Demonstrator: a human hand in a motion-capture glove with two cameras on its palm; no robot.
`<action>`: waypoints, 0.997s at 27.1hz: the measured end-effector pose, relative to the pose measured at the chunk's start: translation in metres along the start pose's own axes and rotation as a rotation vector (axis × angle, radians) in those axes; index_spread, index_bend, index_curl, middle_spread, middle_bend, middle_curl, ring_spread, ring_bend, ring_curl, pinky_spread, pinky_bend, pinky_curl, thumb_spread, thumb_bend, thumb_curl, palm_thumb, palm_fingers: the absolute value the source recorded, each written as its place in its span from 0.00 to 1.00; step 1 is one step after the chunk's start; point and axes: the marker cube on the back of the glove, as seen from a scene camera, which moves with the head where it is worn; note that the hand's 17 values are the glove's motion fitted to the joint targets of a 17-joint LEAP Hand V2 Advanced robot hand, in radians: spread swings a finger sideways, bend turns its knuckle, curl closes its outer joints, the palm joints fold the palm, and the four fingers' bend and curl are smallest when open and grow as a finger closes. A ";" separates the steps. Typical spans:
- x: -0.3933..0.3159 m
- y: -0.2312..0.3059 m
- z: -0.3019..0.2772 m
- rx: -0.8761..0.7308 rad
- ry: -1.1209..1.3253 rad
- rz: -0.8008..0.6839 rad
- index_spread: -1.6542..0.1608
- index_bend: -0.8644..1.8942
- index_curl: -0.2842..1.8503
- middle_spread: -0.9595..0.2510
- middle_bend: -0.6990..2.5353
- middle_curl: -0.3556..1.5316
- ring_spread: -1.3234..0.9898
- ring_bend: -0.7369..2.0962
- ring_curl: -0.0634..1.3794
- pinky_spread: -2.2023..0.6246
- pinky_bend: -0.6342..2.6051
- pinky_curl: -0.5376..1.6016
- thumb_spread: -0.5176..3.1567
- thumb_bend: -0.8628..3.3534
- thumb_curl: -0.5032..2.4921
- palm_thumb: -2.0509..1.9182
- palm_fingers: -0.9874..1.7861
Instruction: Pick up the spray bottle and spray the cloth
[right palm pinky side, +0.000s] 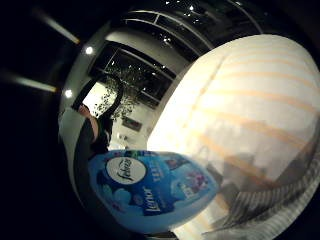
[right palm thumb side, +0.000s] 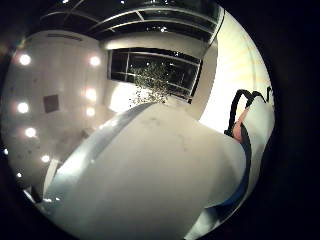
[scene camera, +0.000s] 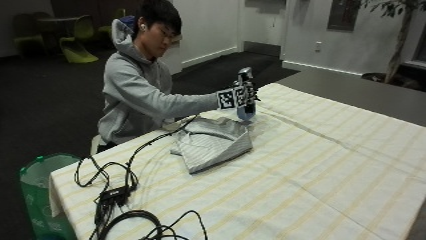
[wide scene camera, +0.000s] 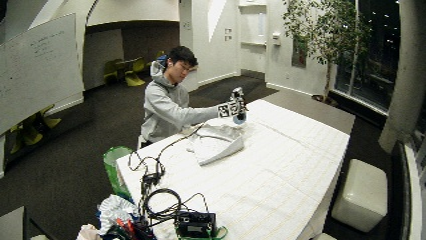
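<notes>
From my remote seat I saw the person (scene camera: 143, 95) wore a light grey hooded sweatshirt with long sleeves, its hood lined blue. The right hand (scene camera: 246, 95) wore a black glove; black straps looped its fingers.

A person in a grey hooded sweatshirt sits at the table, the black-gloved right hand (scene camera: 245, 98) wrapped round an upright blue-and-white plastic spray bottle (scene camera: 245, 95). Just below and nearer the sitter lies a folded grey striped cloth (scene camera: 213, 140) on the yellow-striped tablecloth (scene camera: 319, 165).
</notes>
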 end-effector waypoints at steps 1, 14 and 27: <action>0.005 0.000 0.003 -0.008 0.004 0.004 0.82 0.50 0.39 0.74 0.42 0.45 0.51 0.47 0.35 0.68 0.31 0.45 0.16 0.20 0.41 0.76 0.86; 0.035 0.020 0.002 -0.315 0.074 0.033 0.82 0.46 0.39 0.75 0.41 0.44 0.51 0.46 0.35 0.68 0.33 0.45 0.18 0.19 0.41 0.76 0.83; 0.002 0.082 -0.110 -0.464 0.259 -0.029 0.74 0.35 0.31 0.75 0.32 0.39 0.54 0.36 0.29 0.79 0.33 0.44 0.32 0.19 0.37 0.72 0.45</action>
